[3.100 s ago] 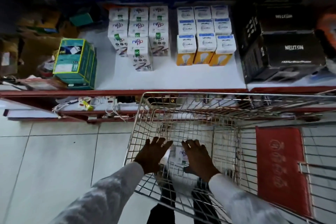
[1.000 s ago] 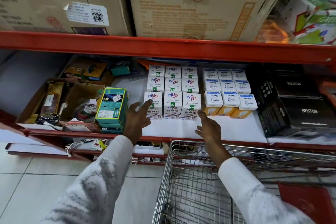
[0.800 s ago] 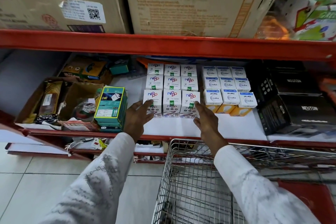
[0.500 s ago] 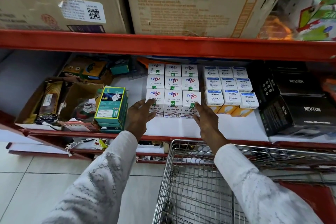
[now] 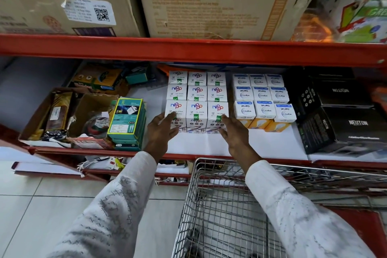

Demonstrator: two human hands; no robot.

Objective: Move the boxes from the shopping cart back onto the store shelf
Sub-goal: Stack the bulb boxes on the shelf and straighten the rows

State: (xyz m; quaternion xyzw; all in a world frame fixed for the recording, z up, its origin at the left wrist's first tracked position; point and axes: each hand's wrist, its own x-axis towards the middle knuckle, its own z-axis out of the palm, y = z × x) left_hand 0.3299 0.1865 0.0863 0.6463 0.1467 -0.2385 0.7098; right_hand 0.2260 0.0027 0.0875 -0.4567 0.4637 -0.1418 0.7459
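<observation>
Shopping cart [image 5: 226, 205] nearest, basket partly visible, no boxes seen inside. Left hand [image 5: 160, 132] and right hand [image 5: 234, 135] open, fingers spread, bracketing front row of white boxes [image 5: 196, 115] on shelf [image 5: 272, 142]. Probably light, crushable card; grip opposite side faces.

Below me at seven o'clock runs a pale, glossy tiled floor [image 5: 41, 205] with thin dark grout lines. At twelve o'clock a red-painted metal shelf beam [image 5: 188, 50] crosses my whole view, carrying two big brown cardboard cartons [image 5: 219, 0] side by side.
</observation>
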